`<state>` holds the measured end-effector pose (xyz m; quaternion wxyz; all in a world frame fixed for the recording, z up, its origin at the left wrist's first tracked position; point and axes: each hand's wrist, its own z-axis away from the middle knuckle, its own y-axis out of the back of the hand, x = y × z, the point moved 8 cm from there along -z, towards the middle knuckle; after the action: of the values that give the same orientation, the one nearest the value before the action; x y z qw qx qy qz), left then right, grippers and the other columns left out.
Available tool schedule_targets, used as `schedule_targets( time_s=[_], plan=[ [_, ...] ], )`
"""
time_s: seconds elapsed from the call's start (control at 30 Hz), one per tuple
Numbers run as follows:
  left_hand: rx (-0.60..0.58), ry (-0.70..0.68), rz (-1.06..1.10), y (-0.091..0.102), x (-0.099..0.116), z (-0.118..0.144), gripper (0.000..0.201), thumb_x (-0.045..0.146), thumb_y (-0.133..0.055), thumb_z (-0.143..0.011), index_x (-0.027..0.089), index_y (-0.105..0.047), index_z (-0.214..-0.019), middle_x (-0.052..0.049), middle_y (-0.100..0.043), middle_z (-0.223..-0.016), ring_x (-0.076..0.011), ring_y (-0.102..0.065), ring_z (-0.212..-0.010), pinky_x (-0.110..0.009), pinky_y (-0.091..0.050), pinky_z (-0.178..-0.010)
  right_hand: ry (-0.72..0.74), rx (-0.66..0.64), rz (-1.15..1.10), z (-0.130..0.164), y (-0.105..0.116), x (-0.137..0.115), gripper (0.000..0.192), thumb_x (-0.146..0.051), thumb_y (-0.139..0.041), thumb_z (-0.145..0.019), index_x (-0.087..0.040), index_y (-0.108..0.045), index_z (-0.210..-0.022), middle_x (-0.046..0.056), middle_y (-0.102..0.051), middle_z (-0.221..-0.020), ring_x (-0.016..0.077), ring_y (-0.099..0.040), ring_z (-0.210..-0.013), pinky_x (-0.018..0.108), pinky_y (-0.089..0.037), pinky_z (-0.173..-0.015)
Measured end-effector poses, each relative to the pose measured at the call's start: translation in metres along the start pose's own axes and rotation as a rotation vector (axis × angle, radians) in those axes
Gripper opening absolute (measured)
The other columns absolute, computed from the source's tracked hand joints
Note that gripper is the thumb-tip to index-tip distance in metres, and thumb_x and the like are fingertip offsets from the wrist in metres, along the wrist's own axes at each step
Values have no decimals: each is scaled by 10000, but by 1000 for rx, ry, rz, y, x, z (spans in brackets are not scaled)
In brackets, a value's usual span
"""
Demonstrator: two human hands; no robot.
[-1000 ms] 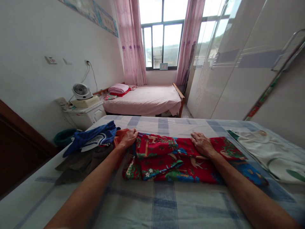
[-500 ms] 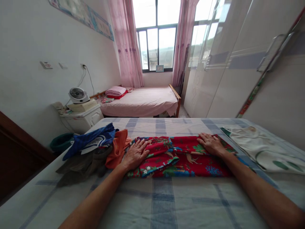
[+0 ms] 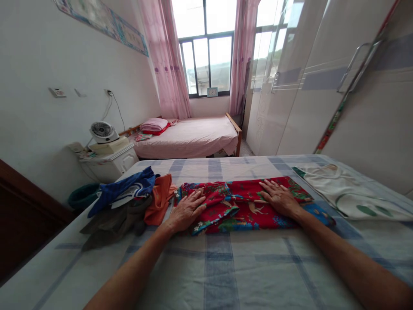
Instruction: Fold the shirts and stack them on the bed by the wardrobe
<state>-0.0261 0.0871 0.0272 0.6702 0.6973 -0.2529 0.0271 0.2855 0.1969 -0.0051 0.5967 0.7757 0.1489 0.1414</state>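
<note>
Uneven pressure or a sideways drag could wrinkle the red patterned cloth [image 3: 247, 200] or shift its folded layers; a leftward slide might also snag the orange cloth [image 3: 158, 202] close by. The red cloth lies across the bed [image 3: 222, 267], beneath both grips: the left grip [image 3: 187, 211] over its left end, the right grip [image 3: 278, 197] right of its middle. Both rest flat, fingers extended, clasping nothing.

the bed [image 3: 264, 280] is pale with blue bands. a red cloth [image 3: 243, 213] lies folded across its middle, a white top [image 3: 351, 196] at right, a heap of blue, orange and dark clothes [image 3: 129, 189] at left.
</note>
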Motion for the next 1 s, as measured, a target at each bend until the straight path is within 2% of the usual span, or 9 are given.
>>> schedule_targets(
  time_s=[0.07, 0.13, 0.2, 0.3, 0.5, 0.6, 0.73, 0.87, 1.0],
  plan=[
    [103, 89, 80, 15, -15, 12, 461, 437, -332, -899, 195, -581, -1203, -62, -447, -1388, -208, -337, -1320, -357, -245, -1096, -33, 23, 13, 6, 0, 11, 523, -426, -260, -897, -207, -470, -1322, 94, -407, -1416, 264, -330, -1314, 463, -284, -1027],
    [247, 257, 160, 34, -37, 29, 438, 416, -413, -849, 146, -619, -1126, -109, -558, -1262, -243, -462, -1219, -364, -340, -1034, -34, 59, 19, 11, 3, 16, 512, -400, -264, -896, -182, -495, -1297, 116, -420, -1404, 274, -335, -1308, 471, -297, -1016],
    [308, 438, 287, 44, -57, 47, 440, 430, -492, -781, 115, -631, -1055, -122, -646, -1078, -271, -579, -1048, -367, -450, -898, -11, 101, 9, 16, 7, 13, 507, -405, -271, -897, -178, -502, -1287, 117, -424, -1400, 272, -330, -1311, 463, -307, -1015],
    [260, 583, 566, 42, -71, 63, 445, 490, -592, -682, 120, -633, -925, -81, -675, -882, -241, -632, -845, -311, -501, -706, 12, 147, -17, 22, 10, 3, 501, -422, -284, -899, -186, -502, -1283, 107, -448, -1382, 261, -339, -1307, 445, -318, -1020],
    [93, 839, 1035, 24, -82, 72, 502, 523, -744, -526, 113, -600, -778, -54, -644, -695, -147, -609, -626, -241, -489, -588, 6, 184, -59, 25, 13, -2, 496, -416, -296, -904, -151, -533, -1248, 121, -502, -1330, 255, -396, -1272, 408, -321, -1037],
    [7, 878, 1161, 10, -82, 67, 497, 547, -732, -546, 127, -600, -777, -33, -639, -647, -105, -571, -521, -182, -422, -471, 3, 187, -68, 25, 13, -1, 484, -409, -306, -903, -160, -526, -1255, 113, -507, -1327, 252, -397, -1272, 418, -327, -1033],
    [-28, 849, 1260, -6, -79, 53, 453, 579, -679, -607, 142, -588, -685, -3, -611, -546, -92, -522, -431, -169, -351, -388, 8, 166, -55, 26, 14, -3, 480, -399, -285, -911, -159, -530, -1248, 112, -523, -1312, 251, -406, -1263, 431, -344, -1015],
    [-46, 798, 1288, -13, -71, 38, 369, 484, -703, -632, 132, -601, -670, -10, -621, -526, -128, -564, -451, -217, -444, -458, 42, 146, -37, 26, 16, -7, 484, -385, -271, -912, -144, -541, -1234, 126, -528, -1303, 254, -421, -1250, 433, -351, -1007],
    [-30, 729, 1305, -10, -61, 33, 321, 376, -764, -593, 122, -612, -716, -17, -661, -584, -141, -619, -522, -256, -516, -586, 60, 126, -41, 26, 16, -8, 477, -376, -278, -905, -148, -554, -1221, 129, -531, -1300, 263, -420, -1249, 447, -346, -1010]
  ],
)
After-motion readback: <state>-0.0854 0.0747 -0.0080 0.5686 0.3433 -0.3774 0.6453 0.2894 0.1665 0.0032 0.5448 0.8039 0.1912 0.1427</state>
